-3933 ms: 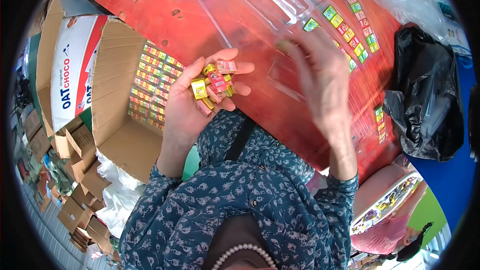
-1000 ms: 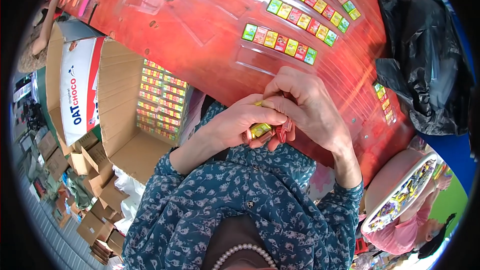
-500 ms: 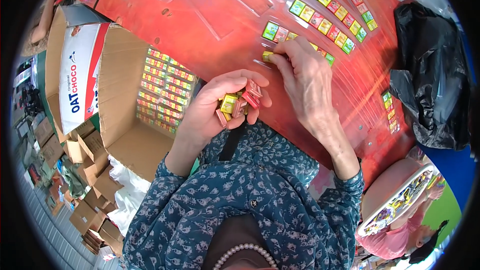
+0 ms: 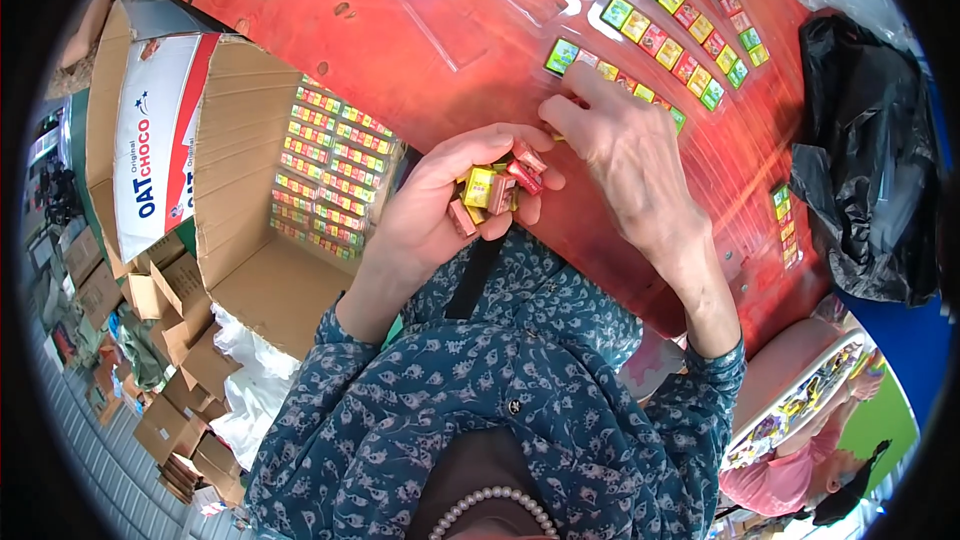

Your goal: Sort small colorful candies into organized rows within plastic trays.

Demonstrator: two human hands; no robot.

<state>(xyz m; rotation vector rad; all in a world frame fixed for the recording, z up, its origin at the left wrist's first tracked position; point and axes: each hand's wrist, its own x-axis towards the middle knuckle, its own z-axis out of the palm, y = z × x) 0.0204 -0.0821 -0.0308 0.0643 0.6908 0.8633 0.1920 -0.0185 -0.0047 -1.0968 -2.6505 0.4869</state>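
My left hand (image 4: 425, 195) is cupped, palm up, around a small heap of wrapped candies (image 4: 480, 187) in yellow, pink and red. To its right, my right hand (image 4: 630, 145) is held over the red table with thumb and forefinger pinched. A sliver of a yellow wrapped candy (image 4: 558, 137) shows under those fingertips; the rest of it is hidden. Just beyond the knuckles lies a clear plastic tray with a row of candies, its green end candy (image 4: 562, 56) in sight and its middle partly covered by my right hand.
Further filled candy rows (image 4: 660, 45) lie at the far right of the red table (image 4: 450, 90). A black plastic bag (image 4: 865, 160) sits at the right edge. On the left stands an open carton (image 4: 250, 140) with stacked candy trays (image 4: 335, 165). Another person (image 4: 790, 480) is at lower right.
The right hand has turned and its fingers have curled down, so the yellow candy is now mostly hidden. The left hand still holds its heap; the whole view has shifted slightly.
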